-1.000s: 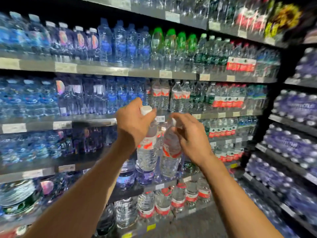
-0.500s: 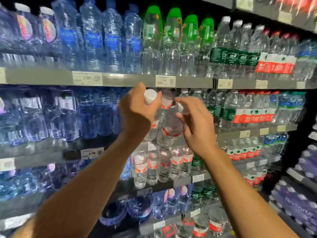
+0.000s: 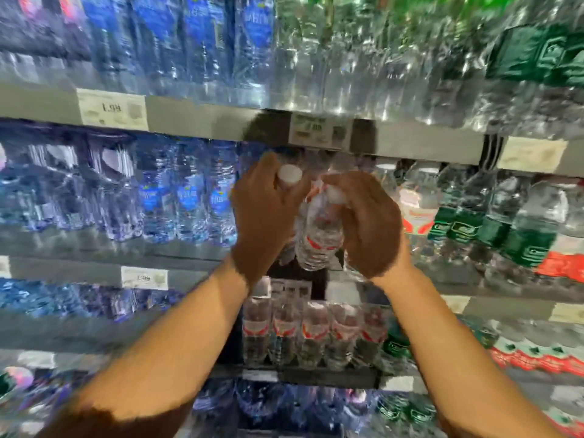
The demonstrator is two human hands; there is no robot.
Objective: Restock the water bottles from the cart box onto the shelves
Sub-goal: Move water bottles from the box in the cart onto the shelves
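Observation:
My left hand (image 3: pixel 264 216) grips a clear water bottle by its neck, and only that bottle's white cap (image 3: pixel 289 176) shows above my fingers. My right hand (image 3: pixel 368 224) grips a second clear bottle with a red-and-white label (image 3: pixel 319 238) near its top, tilted toward me. Both bottles are held side by side in front of a dark gap on the middle shelf (image 3: pixel 189 248), just under the upper shelf's edge (image 3: pixel 205 116). The cart box is out of view.
Blue-labelled bottles (image 3: pixel 186 197) stand left of the gap, and red- and green-labelled bottles (image 3: pixel 458 222) stand to the right. Below, a row of red-labelled bottles (image 3: pixel 313 333) fills the lower shelf. Price tags (image 3: pixel 112 109) line the shelf edges. The picture is blurred.
Both hands rose and moved in toward the middle shelf with the bottles; the shelves now loom larger and closer in view.

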